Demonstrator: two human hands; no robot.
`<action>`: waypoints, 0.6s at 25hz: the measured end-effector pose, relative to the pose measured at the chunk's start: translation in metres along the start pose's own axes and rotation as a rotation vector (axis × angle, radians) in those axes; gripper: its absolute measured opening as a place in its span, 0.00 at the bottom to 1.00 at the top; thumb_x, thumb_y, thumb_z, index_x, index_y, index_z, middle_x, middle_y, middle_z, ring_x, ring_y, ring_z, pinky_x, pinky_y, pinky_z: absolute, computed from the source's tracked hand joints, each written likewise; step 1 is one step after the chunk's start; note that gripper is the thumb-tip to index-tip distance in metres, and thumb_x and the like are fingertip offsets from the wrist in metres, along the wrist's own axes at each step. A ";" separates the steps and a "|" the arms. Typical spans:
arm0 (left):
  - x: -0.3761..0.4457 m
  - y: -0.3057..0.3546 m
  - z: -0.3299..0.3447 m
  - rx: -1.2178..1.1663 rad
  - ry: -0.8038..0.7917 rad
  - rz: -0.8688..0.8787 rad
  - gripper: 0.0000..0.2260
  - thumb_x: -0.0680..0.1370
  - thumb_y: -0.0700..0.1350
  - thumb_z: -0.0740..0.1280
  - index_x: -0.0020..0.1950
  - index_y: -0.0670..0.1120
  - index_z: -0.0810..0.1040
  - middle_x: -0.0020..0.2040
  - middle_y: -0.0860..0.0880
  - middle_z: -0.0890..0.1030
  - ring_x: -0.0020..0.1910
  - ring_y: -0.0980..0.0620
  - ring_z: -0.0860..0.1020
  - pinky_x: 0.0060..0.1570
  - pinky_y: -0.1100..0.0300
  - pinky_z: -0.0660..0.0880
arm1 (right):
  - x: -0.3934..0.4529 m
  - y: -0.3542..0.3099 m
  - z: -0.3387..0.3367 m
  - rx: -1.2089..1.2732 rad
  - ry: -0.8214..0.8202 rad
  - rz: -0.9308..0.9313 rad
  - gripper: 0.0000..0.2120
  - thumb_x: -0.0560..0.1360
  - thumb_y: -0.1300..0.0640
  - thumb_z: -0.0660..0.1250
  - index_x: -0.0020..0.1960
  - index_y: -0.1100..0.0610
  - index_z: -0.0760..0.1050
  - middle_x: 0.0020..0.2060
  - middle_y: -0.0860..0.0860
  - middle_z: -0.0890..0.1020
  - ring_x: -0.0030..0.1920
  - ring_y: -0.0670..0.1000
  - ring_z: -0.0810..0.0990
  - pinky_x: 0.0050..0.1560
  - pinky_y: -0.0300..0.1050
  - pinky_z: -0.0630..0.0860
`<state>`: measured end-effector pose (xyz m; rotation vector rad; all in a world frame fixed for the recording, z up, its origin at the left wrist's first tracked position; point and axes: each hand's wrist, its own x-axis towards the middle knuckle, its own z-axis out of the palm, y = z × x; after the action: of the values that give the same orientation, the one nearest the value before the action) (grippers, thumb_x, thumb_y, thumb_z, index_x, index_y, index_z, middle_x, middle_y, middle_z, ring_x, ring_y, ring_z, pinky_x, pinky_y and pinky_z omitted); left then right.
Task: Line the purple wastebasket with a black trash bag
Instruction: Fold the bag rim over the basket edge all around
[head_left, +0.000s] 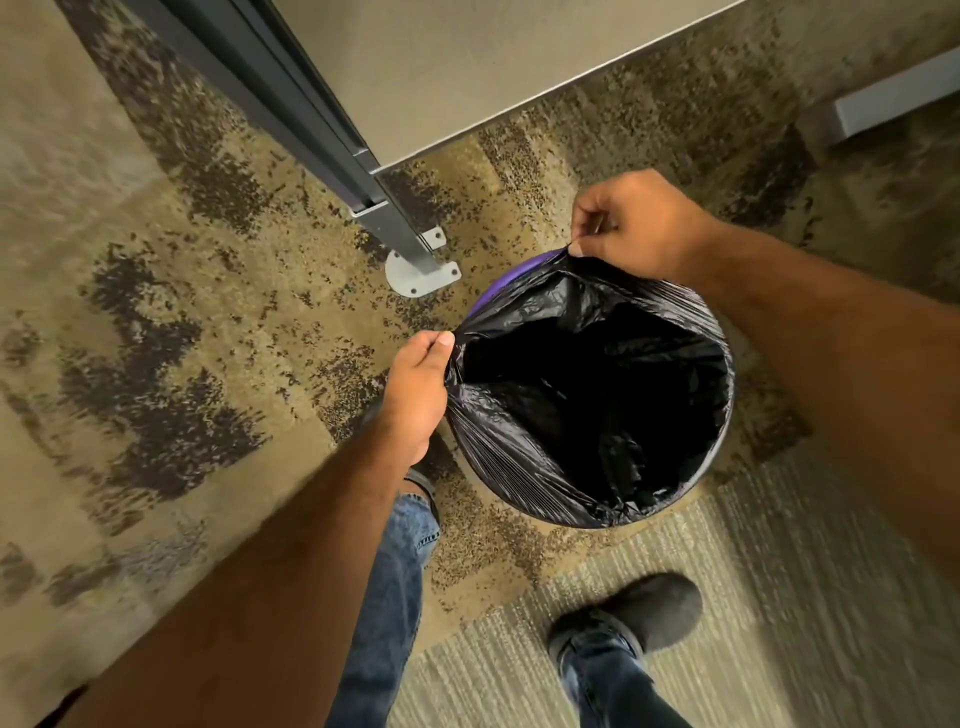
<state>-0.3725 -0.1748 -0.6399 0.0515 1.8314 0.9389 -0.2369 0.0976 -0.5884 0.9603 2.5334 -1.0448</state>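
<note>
A dark slip-on shoe (631, 613) and blue jeans (387, 597) are seen nearest, on patterned carpet (156, 364). Beyond them the round purple wastebasket (501, 283) stands on the floor, with the black trash bag (519, 415) set inside it; the crinkled, glossy film is stretched over most of the rim, a purple arc being left bare at the far left. The bag's edge is pinched by the left hand (418, 387) at the left side and by the right hand (641, 223) at the far rim. Farther off, a grey metal post (395, 223) is bolted down by a base plate (410, 275).
</note>
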 end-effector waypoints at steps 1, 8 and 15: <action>0.002 0.003 -0.002 0.020 -0.002 0.018 0.11 0.87 0.49 0.61 0.60 0.46 0.80 0.58 0.50 0.84 0.56 0.56 0.79 0.53 0.69 0.71 | 0.006 -0.001 -0.004 0.010 -0.047 0.029 0.03 0.75 0.60 0.78 0.46 0.58 0.85 0.36 0.45 0.82 0.39 0.49 0.79 0.49 0.44 0.76; 0.015 0.026 -0.004 -0.047 -0.158 -0.141 0.08 0.86 0.46 0.63 0.54 0.51 0.82 0.53 0.54 0.86 0.53 0.58 0.81 0.54 0.57 0.72 | 0.029 0.015 -0.012 0.182 -0.384 0.465 0.03 0.78 0.61 0.74 0.49 0.55 0.85 0.47 0.51 0.86 0.48 0.53 0.82 0.56 0.54 0.78; 0.012 0.012 0.002 0.002 0.061 -0.114 0.12 0.86 0.42 0.62 0.49 0.48 0.84 0.43 0.48 0.86 0.42 0.48 0.81 0.41 0.57 0.81 | 0.001 0.029 0.026 0.248 -0.076 0.479 0.07 0.81 0.56 0.70 0.52 0.59 0.84 0.37 0.49 0.81 0.37 0.48 0.78 0.49 0.46 0.78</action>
<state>-0.3806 -0.1604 -0.6421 -0.0806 1.8712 0.8663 -0.2194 0.0959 -0.6235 1.4676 1.9897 -1.2207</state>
